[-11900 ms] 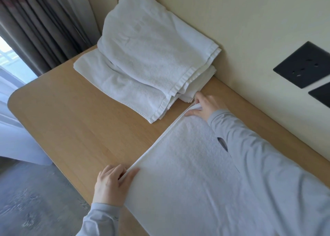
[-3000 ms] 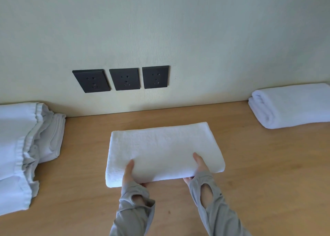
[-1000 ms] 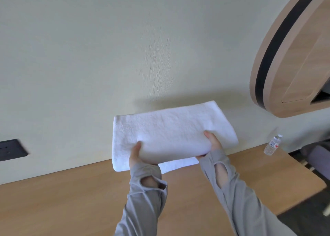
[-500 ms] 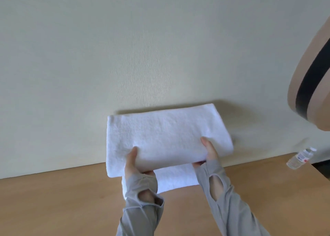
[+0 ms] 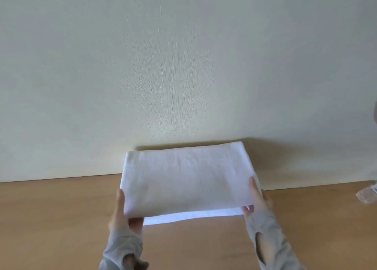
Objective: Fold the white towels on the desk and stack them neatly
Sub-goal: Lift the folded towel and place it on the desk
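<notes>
Both hands are gripping the top towel [image 5: 187,175] at its near corners. Left hand [image 5: 120,210]: thumb on top, fingers underneath. Right hand [image 5: 256,198]: same.

The towel sits over the lower towel [image 5: 189,216], which lies on the table [image 5: 51,218] against the wall [image 5: 183,75]. Only a strip of the lower towel's near edge shows. I can't tell whether the top one's far edge is touching down or hovering.

My read: this is the placement step, with a stack of two nearly made.

Plan:
- Land the far edge first, square to the wall.
- Lower the near edge level so the fold doesn't spring open.
- The lower towel pokes out toward me, so I'd bring the top one slightly my way and match the near edges before letting go.
- The sides look roughly centred, so no lateral fix is needed.
- Release by sliding my fingers out flat and sideways, one hand at a time, with the other pressing on top. Otherwise the lower towel drags and the stack skews.

The bottle [image 5: 368,194] at the right edge is well apart, so no issue there.
</notes>
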